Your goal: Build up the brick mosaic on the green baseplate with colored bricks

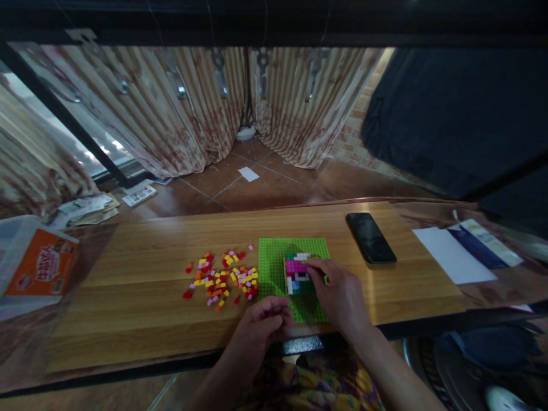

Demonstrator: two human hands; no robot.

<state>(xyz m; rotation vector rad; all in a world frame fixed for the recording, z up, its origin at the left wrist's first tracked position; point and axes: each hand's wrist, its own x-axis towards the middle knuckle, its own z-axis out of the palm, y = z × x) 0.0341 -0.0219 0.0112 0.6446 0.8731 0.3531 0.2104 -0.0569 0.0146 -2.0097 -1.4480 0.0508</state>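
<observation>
A small structure of toy bricks [291,284], in white, green, magenta and light blue, stands on a green studded baseplate [269,254]. My right hand [340,294] reaches over it from the right, with thumb and forefinger closed at the end of a magenta toy brick [295,266] on its top. By the plate's near left corner is my left hand [263,325], its fingers curled in; what lies inside them is hidden. Left of the plate, loose toy bricks [220,278] in red, orange, yellow and pink are scattered over the wooden table [141,285].
A black phone [370,238] lies right of the baseplate. White paper [454,257] and a blue-and-white packet [486,244] are beyond the table's right end. At the far left stands a clear plastic box [17,245] with an orange label. Curtains [192,114] hang behind the table.
</observation>
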